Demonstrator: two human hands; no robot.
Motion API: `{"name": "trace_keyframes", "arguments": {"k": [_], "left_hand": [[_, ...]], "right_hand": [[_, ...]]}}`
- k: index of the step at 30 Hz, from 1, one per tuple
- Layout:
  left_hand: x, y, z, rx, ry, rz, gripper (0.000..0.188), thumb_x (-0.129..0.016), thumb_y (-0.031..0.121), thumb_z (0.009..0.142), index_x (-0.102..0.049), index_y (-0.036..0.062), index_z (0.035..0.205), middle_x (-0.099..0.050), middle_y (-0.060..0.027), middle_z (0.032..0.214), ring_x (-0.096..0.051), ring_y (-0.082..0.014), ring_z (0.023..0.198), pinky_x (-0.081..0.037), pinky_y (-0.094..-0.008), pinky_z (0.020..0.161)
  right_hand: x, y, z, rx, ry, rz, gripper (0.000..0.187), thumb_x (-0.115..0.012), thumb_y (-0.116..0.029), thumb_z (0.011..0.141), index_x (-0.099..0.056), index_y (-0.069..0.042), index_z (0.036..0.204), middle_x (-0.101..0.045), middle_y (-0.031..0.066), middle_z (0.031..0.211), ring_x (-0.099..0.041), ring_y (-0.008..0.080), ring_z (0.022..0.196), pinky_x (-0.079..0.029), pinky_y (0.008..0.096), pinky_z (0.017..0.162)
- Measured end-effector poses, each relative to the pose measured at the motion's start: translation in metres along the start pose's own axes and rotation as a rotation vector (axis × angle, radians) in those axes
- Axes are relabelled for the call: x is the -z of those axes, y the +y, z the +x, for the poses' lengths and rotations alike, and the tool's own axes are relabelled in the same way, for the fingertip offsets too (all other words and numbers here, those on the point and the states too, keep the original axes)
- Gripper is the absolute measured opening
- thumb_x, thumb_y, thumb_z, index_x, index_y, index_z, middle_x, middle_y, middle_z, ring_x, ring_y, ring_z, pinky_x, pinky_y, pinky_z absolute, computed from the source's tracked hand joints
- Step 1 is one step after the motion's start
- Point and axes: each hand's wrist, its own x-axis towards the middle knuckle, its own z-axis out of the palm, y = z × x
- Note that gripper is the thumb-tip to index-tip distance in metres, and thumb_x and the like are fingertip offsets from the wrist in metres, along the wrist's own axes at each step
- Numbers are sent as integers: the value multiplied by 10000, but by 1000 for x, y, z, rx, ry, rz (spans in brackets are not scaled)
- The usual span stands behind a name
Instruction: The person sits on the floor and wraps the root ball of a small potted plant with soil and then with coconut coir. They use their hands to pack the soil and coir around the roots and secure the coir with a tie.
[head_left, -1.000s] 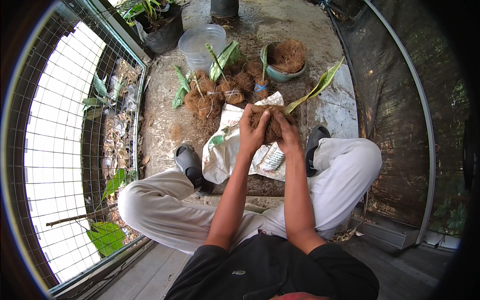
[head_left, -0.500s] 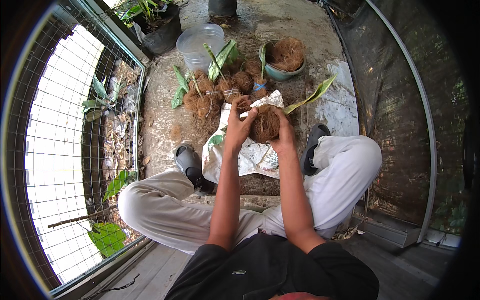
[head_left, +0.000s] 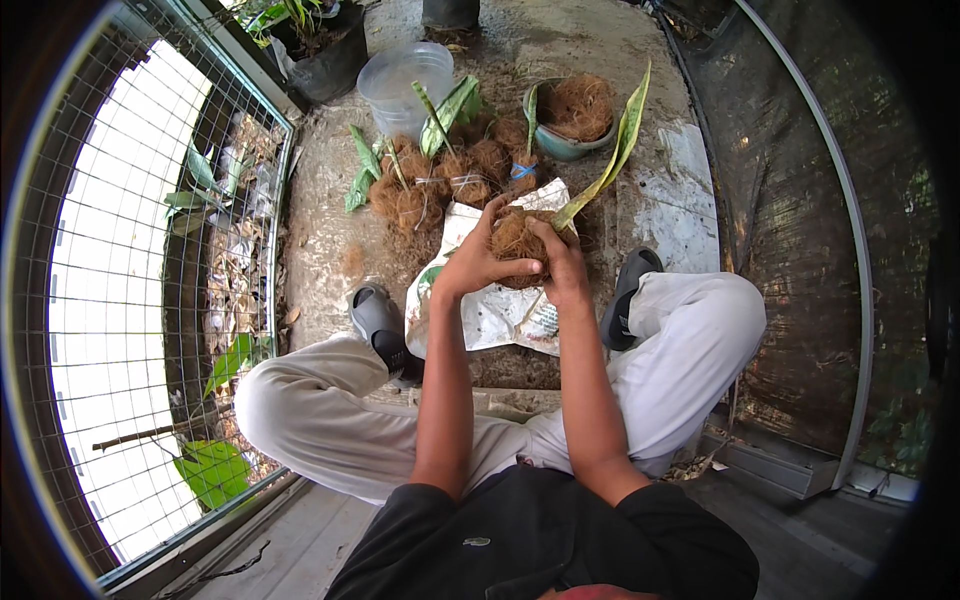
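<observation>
Between my two hands is a ball of brown coconut fibre (head_left: 515, 238), out of which grows a long yellow-edged snake plant leaf (head_left: 625, 140). My left hand (head_left: 478, 262) wraps its left side, the thumb across the near face. My right hand (head_left: 562, 262) grips the right side with its fingers over the top, close to the leaf's base. Under them lies a white printed sack (head_left: 455, 325) with dirt on it. Just beyond the sack sit several tied fibre balls (head_left: 418, 208) with leaf cuttings; blue string (head_left: 523, 171) binds one of them.
A green bowl (head_left: 572, 150) of loose coconut fibre (head_left: 582, 105) stands far right, and a clear plastic tub (head_left: 405, 85) behind the balls. Potted plants (head_left: 325, 55) line the far left. Wire mesh (head_left: 150, 300) runs along the left, dark netting (head_left: 790, 250) along the right.
The fibre ball has turned in my hands, so its leaf swings from pointing right to standing up toward the far right. My left hand has shifted from beside the ball to around it.
</observation>
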Motion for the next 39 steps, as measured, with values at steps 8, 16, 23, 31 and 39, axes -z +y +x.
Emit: {"name": "trace_keyframes", "arguments": {"k": [8, 16, 23, 31, 39], "left_hand": [[-3, -19, 1, 72, -101, -93, 1086, -899, 338, 635, -260, 18, 1452, -545, -154, 1285, -533, -220, 1167, -428, -338, 999], [0, 2, 1, 96, -178, -93, 992, -901, 284, 629, -351, -7, 1401, -564, -119, 1244, -565, -190, 1085, -469, -313, 936], [-6, 18, 5, 93, -227, -128, 973, -871, 130, 636, -324, 6, 1430, -547, -111, 1259, -528, -182, 1130, -443, -323, 960], [-10, 23, 4, 78, -198, -40, 873, -859, 219, 629, -428, 25, 1363, -646, -85, 1015, -613, -157, 878, -517, -286, 755], [-5, 30, 8, 71, -285, 197, 817, -857, 238, 626, -459, -1, 1298, -647, -101, 983, -635, -153, 761, -524, -281, 604]], "right_hand": [[13, -7, 3, 18, -89, -103, 301, -708, -155, 815, -631, 1, 1060, -658, 60, 971, -633, 143, 850, -511, 285, 770], [18, -11, 1, 40, -179, -278, 269, -722, -159, 809, -662, -16, 1029, -669, 44, 935, -626, 122, 846, -501, 269, 770], [23, -14, -1, 97, -288, -366, 293, -707, -134, 835, -623, -24, 1093, -637, 39, 986, -600, 120, 919, -490, 273, 812], [30, -15, 0, 199, -359, -432, 590, -684, -169, 882, -381, -51, 1375, -549, 65, 1192, -525, 153, 1106, -452, 307, 942], [24, -35, -13, 84, -494, -440, 668, -662, -227, 911, -320, -72, 1464, -502, 69, 1281, -477, 140, 1160, -386, 291, 1000]]}}
